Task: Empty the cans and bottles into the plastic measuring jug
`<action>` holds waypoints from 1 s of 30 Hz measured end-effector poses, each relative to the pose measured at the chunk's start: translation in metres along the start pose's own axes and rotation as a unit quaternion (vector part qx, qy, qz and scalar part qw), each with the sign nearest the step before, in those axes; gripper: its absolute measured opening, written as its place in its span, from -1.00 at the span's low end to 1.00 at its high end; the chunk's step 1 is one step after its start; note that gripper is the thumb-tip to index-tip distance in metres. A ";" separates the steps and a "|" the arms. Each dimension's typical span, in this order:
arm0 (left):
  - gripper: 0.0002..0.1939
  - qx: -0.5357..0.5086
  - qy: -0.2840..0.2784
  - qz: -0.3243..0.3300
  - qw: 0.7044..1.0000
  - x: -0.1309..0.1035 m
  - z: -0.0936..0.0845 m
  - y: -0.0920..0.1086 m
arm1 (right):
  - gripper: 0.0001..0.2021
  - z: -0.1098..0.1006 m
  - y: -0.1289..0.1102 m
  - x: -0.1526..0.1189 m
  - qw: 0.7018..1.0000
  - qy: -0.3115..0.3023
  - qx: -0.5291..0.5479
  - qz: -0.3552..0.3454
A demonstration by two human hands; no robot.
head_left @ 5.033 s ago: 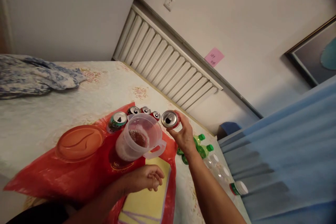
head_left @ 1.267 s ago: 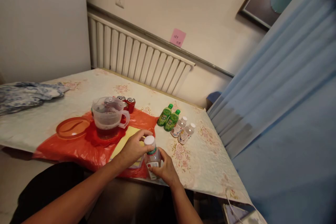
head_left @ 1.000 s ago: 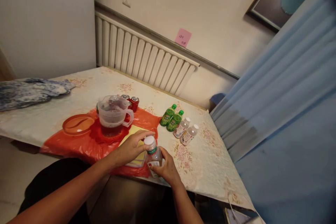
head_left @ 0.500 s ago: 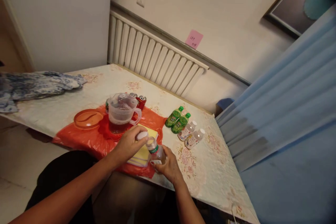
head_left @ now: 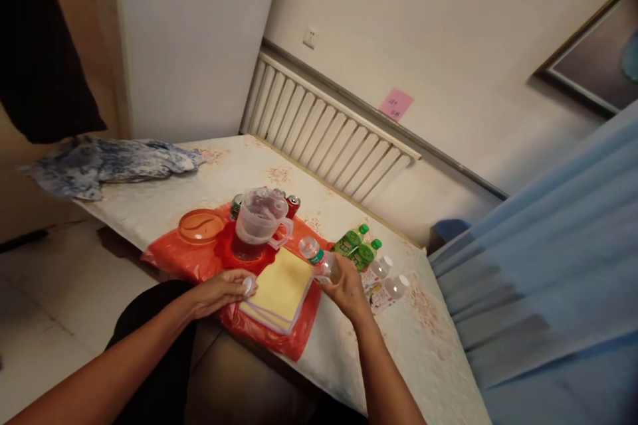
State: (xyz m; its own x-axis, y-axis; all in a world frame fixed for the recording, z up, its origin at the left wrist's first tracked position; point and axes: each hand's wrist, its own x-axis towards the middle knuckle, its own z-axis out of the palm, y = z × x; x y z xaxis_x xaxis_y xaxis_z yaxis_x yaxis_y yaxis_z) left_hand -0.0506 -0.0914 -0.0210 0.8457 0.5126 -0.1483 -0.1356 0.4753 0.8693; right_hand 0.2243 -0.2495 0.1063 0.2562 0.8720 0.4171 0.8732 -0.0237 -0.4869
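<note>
My right hand [head_left: 346, 287] is wrapped round a clear plastic bottle [head_left: 323, 265] with a green label band. The bottle has no cap on and tilts with its mouth to the left, toward the pitcher. In my left hand [head_left: 222, 293] a white bottle cap [head_left: 248, 285] is pinched, low near the table's front edge. A translucent pitcher [head_left: 262, 216] with dark liquid in it stands in a red dish [head_left: 224, 246]. Between my hands lies a stack of yellow cloths [head_left: 282, 285] on a red plastic bag [head_left: 182, 260].
An orange lid [head_left: 201, 226] lies left of the pitcher, with several cans [head_left: 294, 204] behind it. Two green bottles [head_left: 366, 254] and two white-capped bottles [head_left: 397, 287] stand right of my right hand. A patterned cloth [head_left: 134, 163] lies far left on the table.
The cap in my left hand has moved away from the bottle, left and down. My right hand has raised the bottle and tipped it toward the pitcher. The camera view has shifted.
</note>
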 end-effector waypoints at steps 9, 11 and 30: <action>-0.61 0.001 -0.010 -0.021 1.000 -0.004 -0.016 -0.016 | -0.40 -0.013 -0.016 0.090 0.970 -0.005 -0.221 -0.099; -0.60 -0.021 -0.007 -0.025 0.999 -0.003 -0.016 -0.017 | -0.40 -0.013 -0.023 0.105 0.959 -0.016 -0.262 -0.105; -0.64 -0.078 -0.022 -0.015 0.997 0.000 -0.024 -0.028 | -0.47 -0.014 -0.062 0.158 0.892 -0.076 -0.420 -0.150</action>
State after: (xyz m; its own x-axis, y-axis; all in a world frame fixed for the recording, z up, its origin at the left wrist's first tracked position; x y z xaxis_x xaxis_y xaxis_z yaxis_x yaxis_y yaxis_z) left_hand -0.0593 -0.0877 -0.0561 0.8719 0.4662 -0.1498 -0.1852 0.5972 0.7804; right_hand 0.2161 -0.1172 0.2127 -0.0438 0.9552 0.2926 0.9123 -0.0811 0.4014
